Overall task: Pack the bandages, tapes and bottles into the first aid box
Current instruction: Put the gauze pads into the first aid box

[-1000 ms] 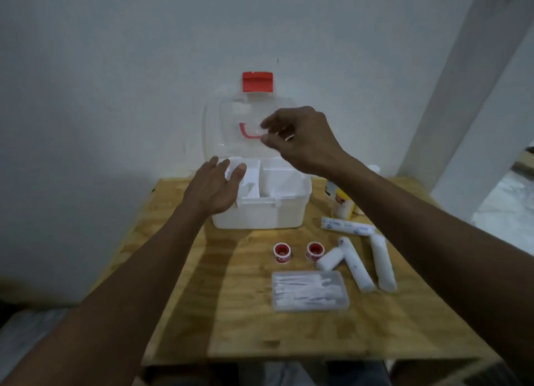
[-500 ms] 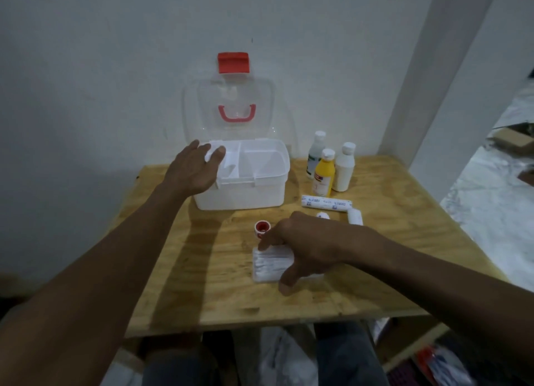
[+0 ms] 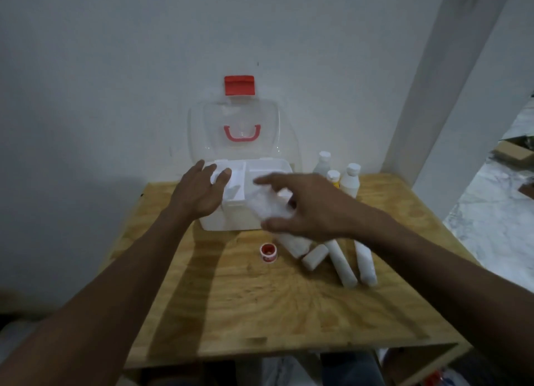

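Right hand (image 3: 312,206) grips a clear flat case (image 3: 268,209), apparently holding white strips; motion blur makes contents uncertain. Thumb under, fingers spread over the top. Case hangs tilted over the front wall of the first aid box (image 3: 231,221), just ahead of the hand. Left hand (image 3: 202,192) rests flat and open on the box's left rim, bracing it. Best to level the case, clear the wall, then lower into the larger compartment. Below the wrist: bandage rolls (image 3: 341,264), tape roll (image 3: 268,252). Beyond the hand: bottles (image 3: 349,180).
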A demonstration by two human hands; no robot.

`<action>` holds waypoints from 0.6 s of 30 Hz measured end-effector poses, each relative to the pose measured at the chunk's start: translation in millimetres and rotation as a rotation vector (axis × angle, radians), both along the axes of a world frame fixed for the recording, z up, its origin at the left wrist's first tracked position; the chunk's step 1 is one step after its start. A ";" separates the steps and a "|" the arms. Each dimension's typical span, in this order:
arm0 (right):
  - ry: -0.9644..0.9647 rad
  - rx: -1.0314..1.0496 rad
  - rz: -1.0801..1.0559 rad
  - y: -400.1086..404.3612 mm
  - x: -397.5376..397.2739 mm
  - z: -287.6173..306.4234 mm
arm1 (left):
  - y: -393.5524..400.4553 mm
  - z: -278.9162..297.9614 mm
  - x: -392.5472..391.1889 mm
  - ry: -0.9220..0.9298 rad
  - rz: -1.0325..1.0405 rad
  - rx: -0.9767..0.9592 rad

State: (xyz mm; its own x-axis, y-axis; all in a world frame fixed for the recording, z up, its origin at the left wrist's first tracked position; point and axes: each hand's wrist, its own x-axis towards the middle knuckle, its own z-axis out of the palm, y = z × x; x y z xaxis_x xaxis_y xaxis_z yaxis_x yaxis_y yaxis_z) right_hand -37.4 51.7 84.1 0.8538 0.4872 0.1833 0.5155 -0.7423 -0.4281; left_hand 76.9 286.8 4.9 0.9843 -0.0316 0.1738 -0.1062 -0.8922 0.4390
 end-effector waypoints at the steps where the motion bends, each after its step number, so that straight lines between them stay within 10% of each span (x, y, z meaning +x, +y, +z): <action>1: -0.026 0.049 -0.036 2.5 8.8 11.2 | 0.2 -0.6 0.9 -0.002 -0.004 0.001; 18: 0.092 -0.029 -0.460 51.5 123.0 -19.2 | -5.1 10.7 5.4 0.031 -0.119 0.089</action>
State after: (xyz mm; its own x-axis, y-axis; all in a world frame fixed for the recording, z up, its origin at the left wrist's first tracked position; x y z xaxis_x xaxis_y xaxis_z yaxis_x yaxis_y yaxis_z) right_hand 85.6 103.2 65.0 0.9944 0.0577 0.0884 0.0905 -0.8970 -0.4327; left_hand 82.3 281.7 15.5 0.9776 -0.1618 0.1344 -0.2006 -0.9096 0.3639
